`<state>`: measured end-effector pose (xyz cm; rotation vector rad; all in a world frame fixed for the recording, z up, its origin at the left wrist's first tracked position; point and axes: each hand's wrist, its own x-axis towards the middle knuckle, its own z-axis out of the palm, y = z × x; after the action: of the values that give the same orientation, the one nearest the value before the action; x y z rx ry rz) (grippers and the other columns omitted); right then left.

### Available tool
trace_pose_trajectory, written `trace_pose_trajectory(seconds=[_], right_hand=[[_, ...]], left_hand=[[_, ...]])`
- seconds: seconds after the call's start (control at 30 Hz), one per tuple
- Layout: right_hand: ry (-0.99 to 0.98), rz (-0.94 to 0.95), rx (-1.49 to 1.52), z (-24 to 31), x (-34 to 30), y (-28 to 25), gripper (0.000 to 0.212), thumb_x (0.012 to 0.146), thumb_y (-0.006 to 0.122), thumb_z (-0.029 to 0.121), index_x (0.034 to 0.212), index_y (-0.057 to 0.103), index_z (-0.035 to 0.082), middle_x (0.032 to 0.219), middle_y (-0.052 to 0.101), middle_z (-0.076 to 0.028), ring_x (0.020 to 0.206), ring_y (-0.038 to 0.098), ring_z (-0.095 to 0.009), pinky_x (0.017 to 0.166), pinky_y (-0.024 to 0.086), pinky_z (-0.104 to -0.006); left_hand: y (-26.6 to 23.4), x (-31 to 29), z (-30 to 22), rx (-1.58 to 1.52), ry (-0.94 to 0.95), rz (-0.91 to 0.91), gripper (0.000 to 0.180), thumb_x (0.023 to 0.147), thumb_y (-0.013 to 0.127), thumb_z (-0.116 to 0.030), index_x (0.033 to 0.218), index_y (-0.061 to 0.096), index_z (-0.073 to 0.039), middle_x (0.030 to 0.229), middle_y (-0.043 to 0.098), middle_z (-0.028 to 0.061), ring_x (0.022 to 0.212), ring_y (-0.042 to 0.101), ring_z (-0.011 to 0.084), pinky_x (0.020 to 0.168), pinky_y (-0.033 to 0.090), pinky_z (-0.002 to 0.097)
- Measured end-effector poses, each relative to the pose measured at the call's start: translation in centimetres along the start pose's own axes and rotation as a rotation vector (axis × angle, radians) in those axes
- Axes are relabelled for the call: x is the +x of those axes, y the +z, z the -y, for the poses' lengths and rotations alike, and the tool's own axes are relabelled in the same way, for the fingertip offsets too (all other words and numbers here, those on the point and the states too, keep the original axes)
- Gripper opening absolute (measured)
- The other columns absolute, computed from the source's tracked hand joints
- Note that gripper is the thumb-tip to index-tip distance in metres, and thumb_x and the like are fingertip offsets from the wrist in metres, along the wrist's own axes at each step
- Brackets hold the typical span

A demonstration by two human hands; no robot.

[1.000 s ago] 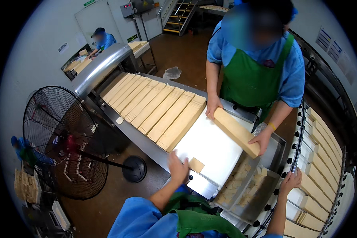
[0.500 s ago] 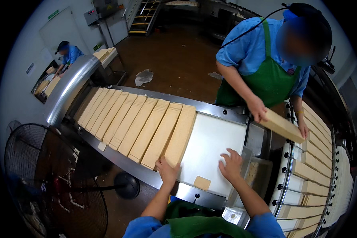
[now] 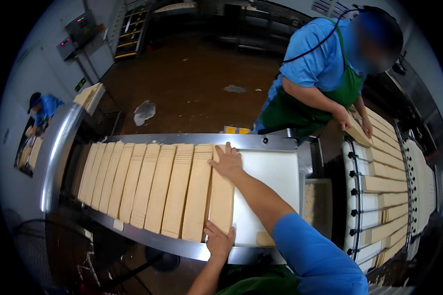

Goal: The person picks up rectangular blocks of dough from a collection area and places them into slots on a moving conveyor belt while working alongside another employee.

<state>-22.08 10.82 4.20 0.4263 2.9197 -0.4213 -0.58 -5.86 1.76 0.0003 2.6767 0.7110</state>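
A long tan slab [image 3: 222, 199], the last in a row on the conveyor, lies between my two hands. My left hand [image 3: 218, 243] grips its near end, thumb on the right side and fingers on the left. My right hand [image 3: 226, 163] reaches across to the far end, thumb on the left side and fingers spread over the end. More tan slabs [image 3: 155, 187], some with lines across the far end, lie side by side to the left. The white belt [image 3: 266, 189] shows to the right, with a small tan piece [image 3: 265, 239] at its near edge.
A co-worker in a green apron [image 3: 300, 110] handles a slab over a second conveyor [image 3: 352, 196] with rows of slabs at right. A bin of scraps [image 3: 322, 196] stands between the conveyors. A metal hood [image 3: 59, 162] spans the left end; another person [image 3: 47, 108] works beyond.
My right hand has moved from above the bare belt to the slab's far end. My left hand stays at the near end. The co-worker has lowered a slab toward the right conveyor. The view has turned.
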Motion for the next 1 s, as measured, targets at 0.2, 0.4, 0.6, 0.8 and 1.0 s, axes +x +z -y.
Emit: trace_pose_trajectory(seconds=[0.2, 0.4, 0.6, 0.8, 1.0], right_hand=[[0.33, 0.104, 0.057, -5.3, -2.9, -3.8, 0.076, 0.08, 0.058, 0.047, 0.141, 0.03, 0.013, 0.131, 0.035, -0.018, 0.12, 0.04, -0.036, 0.092, 0.042, -0.0481], [0.57, -0.113, 0.167, -17.4, -11.2, -5.0, 0.086, 0.072, 0.066, 0.043, 0.137, 0.029, 0.001, 0.145, 0.016, -0.026, 0.131, 0.03, -0.045, 0.094, 0.041, -0.0533], [0.893, -0.594, 0.705, -29.1, -23.2, -6.6, 0.085, 0.071, 0.068, 0.035, 0.136, 0.025, 0.001, 0.147, 0.013, -0.03, 0.121, 0.042, -0.047, 0.095, 0.043, -0.0494], [1.012, -1.025, 0.654, -39.8, -38.9, -11.7, 0.079, 0.074, 0.066, 0.035, 0.133, 0.027, 0.0, 0.129, 0.033, -0.029, 0.11, 0.049, -0.047, 0.094, 0.044, -0.0485], [1.3, -0.967, 0.746, -51.2, -56.1, -12.7, 0.069, 0.076, 0.063, 0.04, 0.125, 0.04, -0.003, 0.119, 0.048, -0.03, 0.11, 0.051, -0.045, 0.093, 0.044, -0.0505]], left_hand=[[3.0, 0.0, 0.7, -0.011, 0.117, -0.019, 0.1, 0.072, 0.071, -0.038, 0.136, 0.012, 0.012, 0.118, 0.036, 0.0327, 0.105, 0.047, 0.0468, 0.089, 0.044, 0.0493], [4.2, -1.2, -5.1, -0.178, 0.384, 0.046, 0.085, 0.067, 0.076, -0.02, 0.127, 0.023, 0.008, 0.112, 0.037, 0.032, 0.104, 0.039, 0.0459, 0.088, 0.041, 0.0508], [9.0, -4.0, -11.9, -0.215, 0.624, -0.033, 0.073, 0.066, 0.075, -0.014, 0.126, 0.035, 0.001, 0.122, 0.029, 0.0309, 0.106, 0.041, 0.0437, 0.09, 0.041, 0.0464], [10.2, -11.8, -23.8, -0.372, 0.847, 0.18, 0.08, 0.066, 0.072, -0.005, 0.137, 0.034, -0.006, 0.141, 0.014, 0.0269, 0.119, 0.037, 0.0444, 0.1, 0.036, 0.044], [13.9, -22.1, -30.5, -0.235, 1.418, 0.321, 0.074, 0.067, 0.077, -0.012, 0.132, 0.043, -0.005, 0.132, 0.033, 0.027, 0.12, 0.041, 0.0439, 0.1, 0.037, 0.0451]])
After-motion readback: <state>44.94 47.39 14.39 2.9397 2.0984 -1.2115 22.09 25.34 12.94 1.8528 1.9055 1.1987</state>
